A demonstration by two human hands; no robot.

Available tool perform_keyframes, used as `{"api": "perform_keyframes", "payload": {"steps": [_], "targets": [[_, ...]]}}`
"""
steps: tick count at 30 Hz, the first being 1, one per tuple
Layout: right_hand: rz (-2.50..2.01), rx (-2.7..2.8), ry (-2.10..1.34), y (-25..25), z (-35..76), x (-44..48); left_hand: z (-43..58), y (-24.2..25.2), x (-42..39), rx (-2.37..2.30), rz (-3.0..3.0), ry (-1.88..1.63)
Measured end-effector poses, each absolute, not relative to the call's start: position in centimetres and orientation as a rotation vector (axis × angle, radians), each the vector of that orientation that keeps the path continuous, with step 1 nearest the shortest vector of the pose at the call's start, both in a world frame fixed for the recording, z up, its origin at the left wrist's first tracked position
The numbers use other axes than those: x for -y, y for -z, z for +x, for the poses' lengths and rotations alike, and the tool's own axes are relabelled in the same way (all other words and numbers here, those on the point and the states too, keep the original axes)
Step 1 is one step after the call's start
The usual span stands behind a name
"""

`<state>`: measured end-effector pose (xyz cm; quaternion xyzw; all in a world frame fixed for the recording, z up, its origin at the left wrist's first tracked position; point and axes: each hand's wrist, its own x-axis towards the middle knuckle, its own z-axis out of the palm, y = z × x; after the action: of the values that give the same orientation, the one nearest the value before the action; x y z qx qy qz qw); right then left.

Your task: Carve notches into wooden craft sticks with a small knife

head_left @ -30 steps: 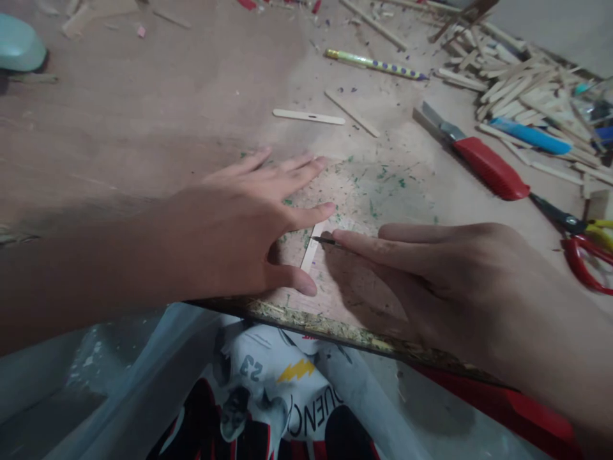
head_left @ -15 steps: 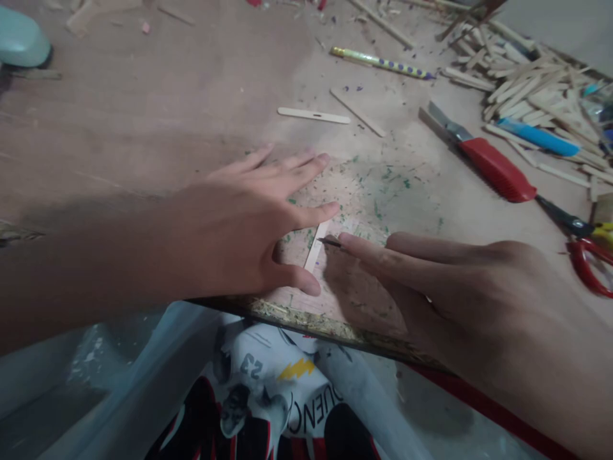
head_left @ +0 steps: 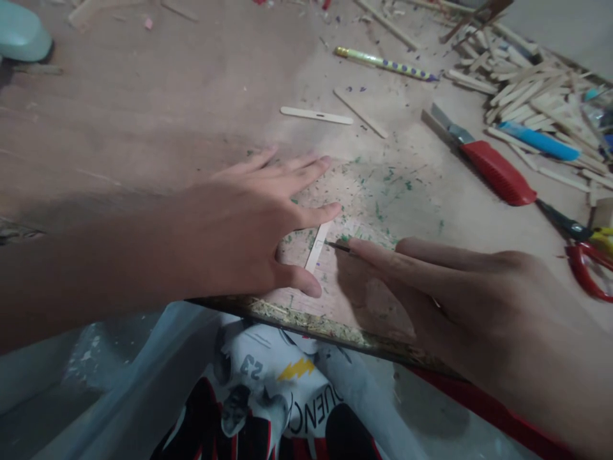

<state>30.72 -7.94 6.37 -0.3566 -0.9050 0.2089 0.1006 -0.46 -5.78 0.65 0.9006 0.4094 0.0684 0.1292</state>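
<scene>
A pale wooden craft stick [head_left: 316, 248] lies slantwise on the table close to its front edge, with a small outlined mark near its middle. My left hand [head_left: 249, 220] is spread flat over the table, its index fingertip at the stick's far end and its thumb at the near end, pinning it down. In the pinched fingers of my right hand [head_left: 460, 294] is a thin dark pointed tool [head_left: 338, 246]; most of it is hidden by the fingers. Its tip is just right of the stick's mark.
Beyond my hands lie another craft stick [head_left: 316, 115] with a dark slot, a thin strip [head_left: 360, 114] and a patterned pencil [head_left: 385, 64]. On the right are a red-handled cutter [head_left: 498, 171], red-handled scissors [head_left: 587, 271], a blue tool [head_left: 539, 140] and a stick pile [head_left: 531, 89].
My right hand has drawn slightly to the right, taking the tool's tip off the stick and uncovering the small mark. My left hand stays pressed in place.
</scene>
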Motion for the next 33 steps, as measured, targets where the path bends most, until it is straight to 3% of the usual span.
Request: {"api": "perform_keyframes", "payload": {"steps": [10, 24, 33], "targets": [[-1.043, 2.531, -0.739, -4.1, 31.5, 7.3, -1.0, 0.0, 6.3, -1.123, 2.599, -0.367], [-0.97, 2.672, -0.608, -3.8, 32.4, 7.0, 0.0, -0.8, 5.5, -1.167, 2.506, -0.202], [-1.055, 2.574, -0.832, -4.5, 31.5, 6.5, -0.3, -0.7, 5.5, -1.096, 2.528, -0.248]]}}
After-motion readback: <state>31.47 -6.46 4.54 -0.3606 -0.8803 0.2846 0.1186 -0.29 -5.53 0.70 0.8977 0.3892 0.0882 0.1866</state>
